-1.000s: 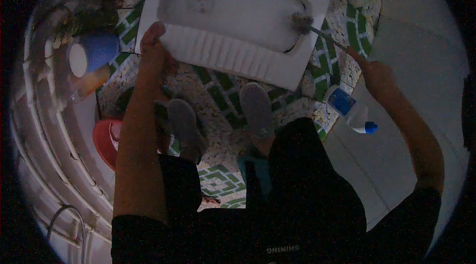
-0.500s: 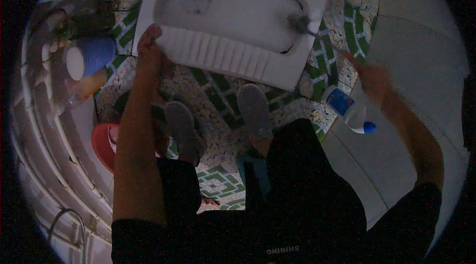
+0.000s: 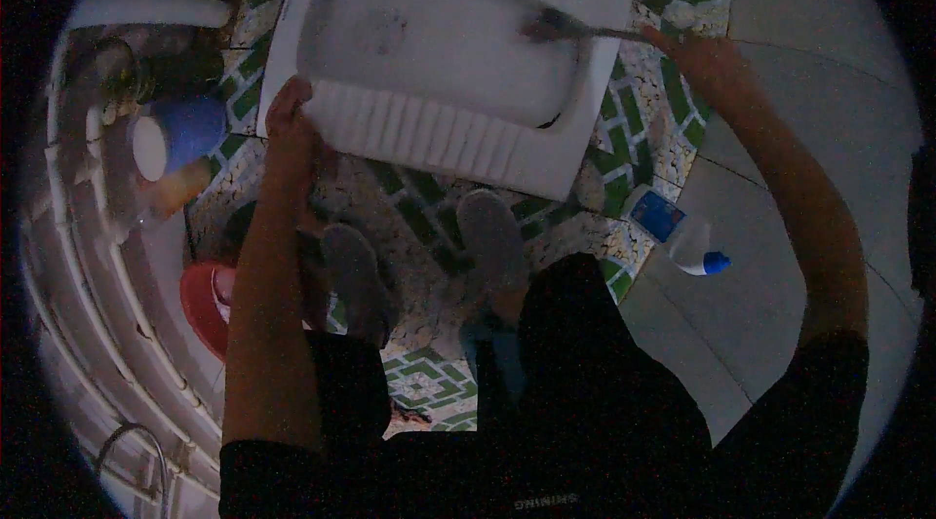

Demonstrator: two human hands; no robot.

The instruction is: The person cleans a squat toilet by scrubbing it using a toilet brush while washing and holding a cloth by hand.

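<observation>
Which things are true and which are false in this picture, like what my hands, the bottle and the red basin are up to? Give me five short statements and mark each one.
1. The right hand holds a brush by its handle. True.
2. The brush head is outside the squat toilet. False: it is over the bowl of the squat toilet.
3. The left hand is at the toilet's left end. True.
4. The bottle has a red cap. False: the bottle has a blue cap.
5. The left forearm partly hides the red basin. True.
</observation>
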